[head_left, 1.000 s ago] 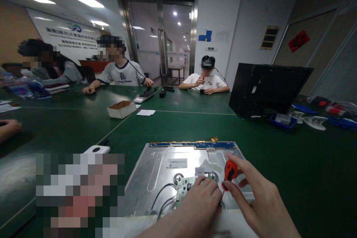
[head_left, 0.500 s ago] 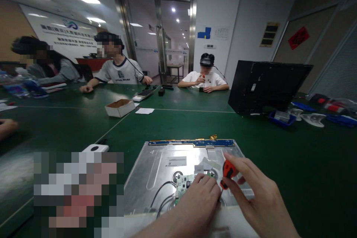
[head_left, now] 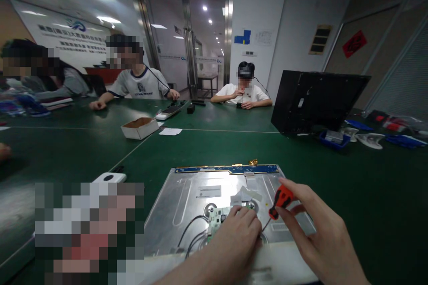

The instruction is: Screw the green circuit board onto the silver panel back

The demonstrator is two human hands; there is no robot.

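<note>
My right hand (head_left: 323, 227) pinches the red and black handle of a small screwdriver (head_left: 281, 201). The screwdriver is tilted, its thin shaft slanting down and left to the right side of my left hand (head_left: 237, 234). That hand lies over a small green circuit board (head_left: 214, 222), its fingers curled together; their tips, and anything between them, are hidden. The board is on the silver metal back of a flat display panel (head_left: 160, 218), with black cables at its left. A narrow blue circuit strip (head_left: 207, 170) runs along the panel's far edge.
A black monitor (head_left: 317, 100) stands at the right, near a small blue tray (head_left: 334, 139) with metal parts. An open cardboard box (head_left: 139, 129) and a white device (head_left: 110, 178) are at the left. Several people sit around the green table (head_left: 214, 149).
My right hand and the screwdriver have moved slightly right, and the handle leans further over, showing more of the shaft. My left hand stays over the board. The view has shifted slightly.
</note>
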